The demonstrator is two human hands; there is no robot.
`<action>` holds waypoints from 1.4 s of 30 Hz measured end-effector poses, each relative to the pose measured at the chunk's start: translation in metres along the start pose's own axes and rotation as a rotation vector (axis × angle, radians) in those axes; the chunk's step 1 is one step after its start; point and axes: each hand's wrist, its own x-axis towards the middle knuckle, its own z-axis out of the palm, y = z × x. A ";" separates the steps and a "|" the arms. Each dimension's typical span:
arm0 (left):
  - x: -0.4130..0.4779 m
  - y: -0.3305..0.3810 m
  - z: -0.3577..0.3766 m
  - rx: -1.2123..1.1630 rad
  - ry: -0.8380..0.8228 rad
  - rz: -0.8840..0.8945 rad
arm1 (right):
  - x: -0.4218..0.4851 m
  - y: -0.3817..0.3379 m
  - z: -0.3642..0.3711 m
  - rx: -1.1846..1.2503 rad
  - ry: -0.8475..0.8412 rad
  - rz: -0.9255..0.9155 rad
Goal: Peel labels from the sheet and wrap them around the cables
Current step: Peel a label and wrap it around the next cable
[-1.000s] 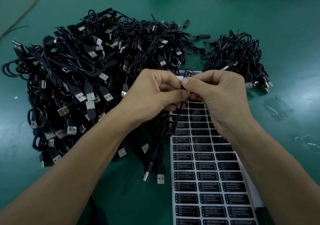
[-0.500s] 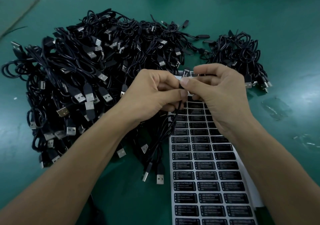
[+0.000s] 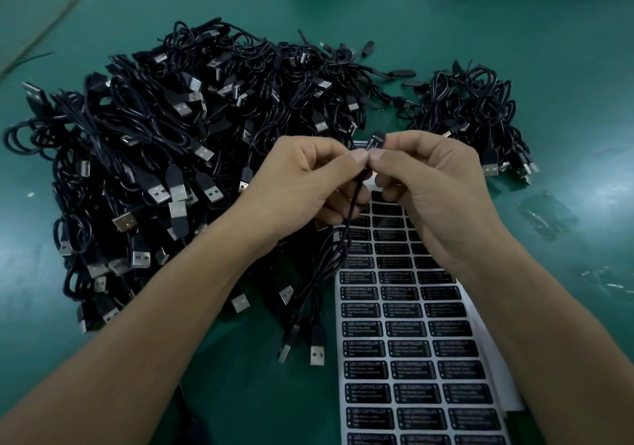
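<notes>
Green matte surface (image 3: 480, 33): left hand (image 3: 302, 187) grip pinches one thin black USB cable (image 3: 346, 235), right hand (image 3: 435, 184) grip pinches black printed label (image 3: 372, 142) onto it, mid-wrap. White label sheet (image 3: 411, 348) mostly full; large tangled black cable pile (image 3: 171, 136) likely unlabelled.

I see the left hand (image 3: 302, 184) and right hand (image 3: 435, 197) meeting thumb to thumb above a green table (image 3: 514, 33). The left pinches a thin black cable (image 3: 346, 235); the right pinches a black label (image 3: 372, 144) at the cable's top end. The cable hangs down beside a label sheet (image 3: 411, 348). A large pile of USB cables (image 3: 164, 156) lies on the left and a smaller pile (image 3: 473, 112) on the right.
</notes>
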 end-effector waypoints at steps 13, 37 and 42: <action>0.001 -0.002 -0.001 0.138 -0.009 0.091 | -0.004 -0.002 0.002 -0.157 0.007 -0.085; 0.006 0.011 -0.023 -0.432 0.472 0.052 | -0.016 -0.028 -0.001 0.005 -0.314 0.046; 0.007 0.012 -0.027 -0.495 0.515 -0.025 | 0.005 -0.032 -0.023 -0.089 0.010 0.014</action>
